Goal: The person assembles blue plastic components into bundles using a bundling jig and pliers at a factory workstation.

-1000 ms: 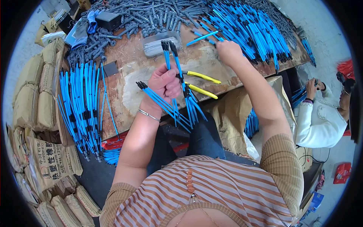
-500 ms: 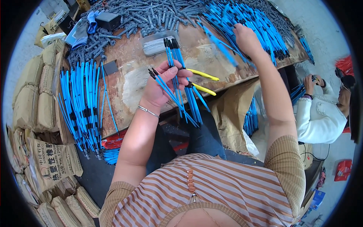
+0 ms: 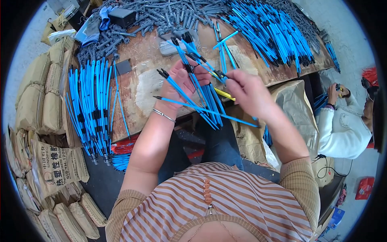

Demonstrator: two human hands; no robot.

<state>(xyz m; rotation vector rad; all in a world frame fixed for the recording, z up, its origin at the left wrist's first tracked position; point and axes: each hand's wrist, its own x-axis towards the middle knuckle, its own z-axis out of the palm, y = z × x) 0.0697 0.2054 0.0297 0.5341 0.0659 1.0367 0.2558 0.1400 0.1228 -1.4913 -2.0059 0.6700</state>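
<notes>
My left hand (image 3: 182, 78) is closed round a bunch of thin blue rods (image 3: 211, 103) with black tips. The bunch hangs over the table's front edge, and more rods slant across the left palm and wrist. My right hand (image 3: 249, 92) has come up beside it, thumb and forefinger pinched on the dark end of a slanting blue rod (image 3: 205, 61); the fingers partly hide that end. Behind the rods and the right hand shows a yellow handle (image 3: 224, 94) of a pair of pliers; their jaws are hidden.
Blue rods lie in a large pile (image 3: 278, 36) at the back right and a bundle (image 3: 90, 109) at the left. Grey plastic parts (image 3: 161, 16) heap along the back, behind a clear box (image 3: 177, 42) of pins. Sacks (image 3: 40, 97) stand left; a co-worker (image 3: 342, 125) sits right.
My right hand has come back from the far-right pile to the left hand, pinching a rod. Another rod now crosses the left wrist, and a few loose rods lie mid-table.
</notes>
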